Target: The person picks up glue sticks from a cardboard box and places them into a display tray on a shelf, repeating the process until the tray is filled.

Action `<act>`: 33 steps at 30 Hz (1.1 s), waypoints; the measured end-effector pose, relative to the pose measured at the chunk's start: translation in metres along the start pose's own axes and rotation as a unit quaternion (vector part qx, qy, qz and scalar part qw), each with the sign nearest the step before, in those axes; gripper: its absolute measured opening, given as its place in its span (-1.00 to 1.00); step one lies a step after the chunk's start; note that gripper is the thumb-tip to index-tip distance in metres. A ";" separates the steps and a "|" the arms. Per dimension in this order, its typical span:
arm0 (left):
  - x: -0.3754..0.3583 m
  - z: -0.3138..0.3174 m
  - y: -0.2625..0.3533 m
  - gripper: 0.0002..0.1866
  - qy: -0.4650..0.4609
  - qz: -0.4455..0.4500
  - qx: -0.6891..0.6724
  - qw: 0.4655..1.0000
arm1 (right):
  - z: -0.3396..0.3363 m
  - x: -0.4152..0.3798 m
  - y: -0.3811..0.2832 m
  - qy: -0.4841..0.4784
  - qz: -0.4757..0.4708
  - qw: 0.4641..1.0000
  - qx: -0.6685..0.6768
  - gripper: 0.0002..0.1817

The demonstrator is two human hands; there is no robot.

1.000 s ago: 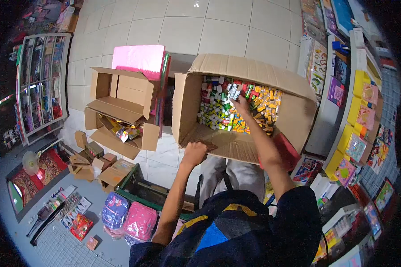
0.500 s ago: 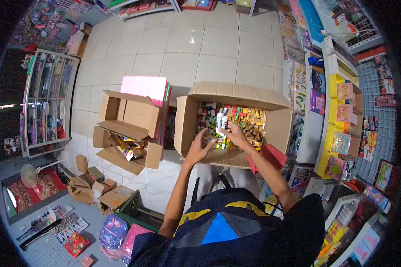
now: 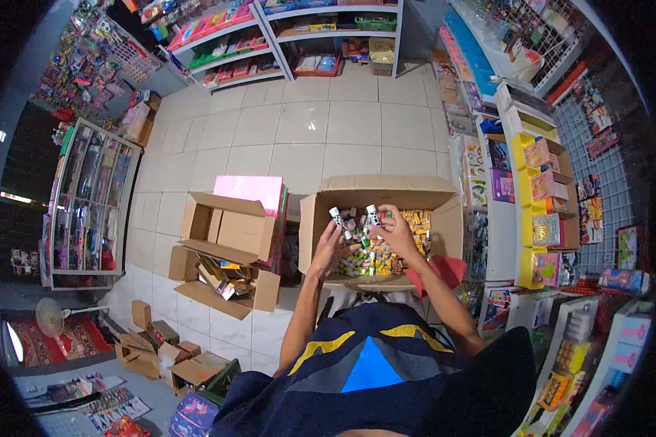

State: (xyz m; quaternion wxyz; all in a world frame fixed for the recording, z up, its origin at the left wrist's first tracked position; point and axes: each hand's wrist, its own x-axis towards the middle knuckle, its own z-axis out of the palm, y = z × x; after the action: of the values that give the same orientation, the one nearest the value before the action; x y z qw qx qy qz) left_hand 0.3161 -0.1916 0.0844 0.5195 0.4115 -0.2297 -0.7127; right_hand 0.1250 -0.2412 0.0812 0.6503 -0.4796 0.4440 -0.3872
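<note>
My left hand (image 3: 327, 253) is closed around the lower part of a small white-and-black tube (image 3: 336, 215), which looks like a glue stick. Another such tube (image 3: 372, 214) is pinched in the fingers of my right hand (image 3: 396, 234). Both tubes are held up, tilted, above an open cardboard box (image 3: 388, 184). Inside it lie many small yellow, green, white and red items (image 3: 419, 227), too small to make out singly. My hands hide part of these contents.
Open cartons (image 3: 229, 234) stand left of the box beside a pink-topped stack (image 3: 249, 194). A red flap (image 3: 444, 273) sits at the box's near right corner. Shelves with goods (image 3: 539, 218) run along the right. Loose cartons (image 3: 197, 368) lie at lower left.
My hands have moved apart and up from the box contents. The two tubes, side by side before, are now separate, one in each hand. The camera view has tilted upward.
</note>
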 end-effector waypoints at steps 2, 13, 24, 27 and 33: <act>-0.001 0.004 0.012 -0.61 -0.005 0.007 -0.013 1.000 | -0.003 0.001 0.004 0.004 0.004 1.000 0.008 -0.45; -0.004 0.011 0.012 -0.75 -0.056 0.026 -0.022 0.998 | 0.005 -0.048 -0.034 0.030 0.001 0.995 0.100 -0.67; -0.005 0.052 0.005 -0.89 -0.151 0.006 0.088 0.985 | -0.015 -0.119 -0.048 0.208 -0.018 0.973 0.102 -0.75; -0.001 0.059 -0.002 -0.88 -0.151 0.007 0.136 0.979 | -0.019 -0.141 -0.051 0.267 -0.005 0.959 0.093 -0.70; 0.000 0.085 -0.031 -0.88 -0.146 -0.057 0.056 0.986 | -0.023 -0.177 -0.044 0.355 -0.005 0.929 0.102 -0.72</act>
State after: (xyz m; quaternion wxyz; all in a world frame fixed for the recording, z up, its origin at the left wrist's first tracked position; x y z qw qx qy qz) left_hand 0.2292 -0.1894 0.1082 0.4150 0.3437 -0.3186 -0.7799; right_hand 0.0456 -0.0936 0.1567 0.4934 -0.2441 0.6018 -0.5786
